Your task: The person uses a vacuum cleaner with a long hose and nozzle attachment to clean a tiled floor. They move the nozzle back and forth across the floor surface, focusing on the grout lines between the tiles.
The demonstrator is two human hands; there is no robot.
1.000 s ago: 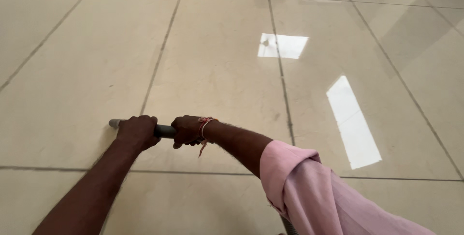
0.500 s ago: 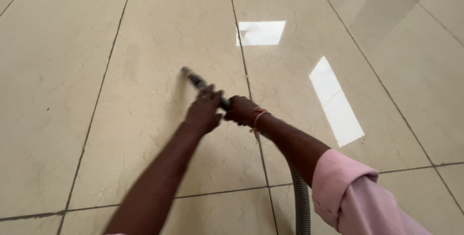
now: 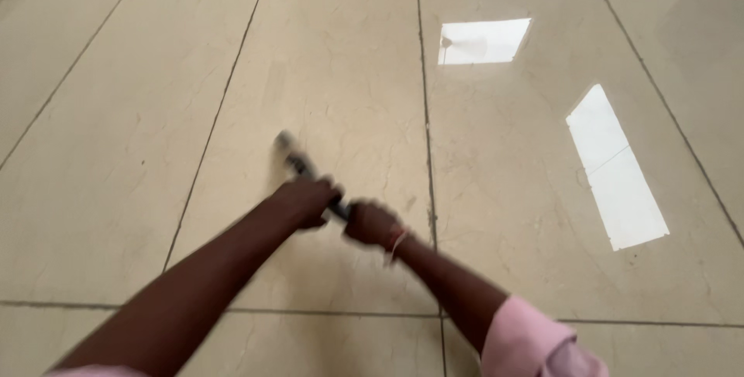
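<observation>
Low over the glossy tiled floor (image 3: 116, 152), I have both hands wrapped on a dark tube (image 3: 298, 164), the stiff end of what looks like a vacuum wand. My left hand (image 3: 306, 200) sits forward on the tube and my right hand (image 3: 370, 223) sits just behind it, the two nearly touching, so the wand gets steered like a short pole with one hand guiding and the other pushing. Both fists are curled tight around the tube; the picture is blurred with motion, so I cannot make out single fingers, only the closed wrap.

The tube slants away from me up and to the left, its free tip (image 3: 282, 141) close to the floor on the large beige tile between two dark grout lines (image 3: 425, 113). I judge the low angle keeps the tip near the surface. Whether the tip touches the tile I cannot tell.

A thread band (image 3: 397, 239) circles my right wrist, and the pink rolled sleeve (image 3: 535, 342) shows at the bottom edge of the view. Two bright window reflections (image 3: 616, 168) lie on the tiles well to the right of the hands.
</observation>
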